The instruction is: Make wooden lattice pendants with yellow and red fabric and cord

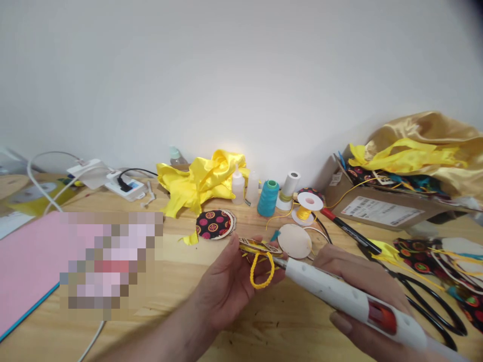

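Wooden table with black-handled scissors

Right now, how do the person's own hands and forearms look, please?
The left hand wears no glove, and its visible forearm shows no sleeve, watch or bracelet. The right hand is also gloveless; its forearm is hardly visible.

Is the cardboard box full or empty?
Full. Yellow cloth and shiny gold fabric are heaped above the sides of the cardboard box.

Glossy yellow cloth, smooth pale wood table, matt cardboard box, seemingly plastic white-bodied tool.
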Available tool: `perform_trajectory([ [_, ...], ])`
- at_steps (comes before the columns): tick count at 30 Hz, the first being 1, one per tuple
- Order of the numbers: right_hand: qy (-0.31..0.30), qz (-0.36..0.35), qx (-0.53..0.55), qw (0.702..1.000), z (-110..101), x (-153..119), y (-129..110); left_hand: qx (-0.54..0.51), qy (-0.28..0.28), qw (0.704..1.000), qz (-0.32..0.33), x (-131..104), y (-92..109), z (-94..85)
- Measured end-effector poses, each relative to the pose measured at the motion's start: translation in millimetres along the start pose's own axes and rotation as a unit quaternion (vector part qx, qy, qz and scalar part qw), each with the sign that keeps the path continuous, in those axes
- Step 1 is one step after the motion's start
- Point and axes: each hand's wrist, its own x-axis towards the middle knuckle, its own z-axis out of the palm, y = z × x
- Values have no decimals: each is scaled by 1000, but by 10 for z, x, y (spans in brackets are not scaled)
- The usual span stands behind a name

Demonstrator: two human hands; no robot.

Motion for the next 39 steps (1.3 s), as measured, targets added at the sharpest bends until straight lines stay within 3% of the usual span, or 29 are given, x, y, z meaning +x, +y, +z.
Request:
perform_trajectory([
  [7, -1, -10, -8, 1000, 2, -9, -4, -4, -33, 999, -1, 1, -2, -4],
  [23, -13, -10, -3, 1000, 29, -17, 49, -12, -52, 999, 8, -10, -11, -27],
  [33, -27, 19, -2, 999, 16, -29, 38, -11, -26, 1000, 13, -2, 5, 1],
  [39, -18, 15, -12, 1000, 20, -17, 20, -16, -38, 999, 30, -8, 2, 0],
])
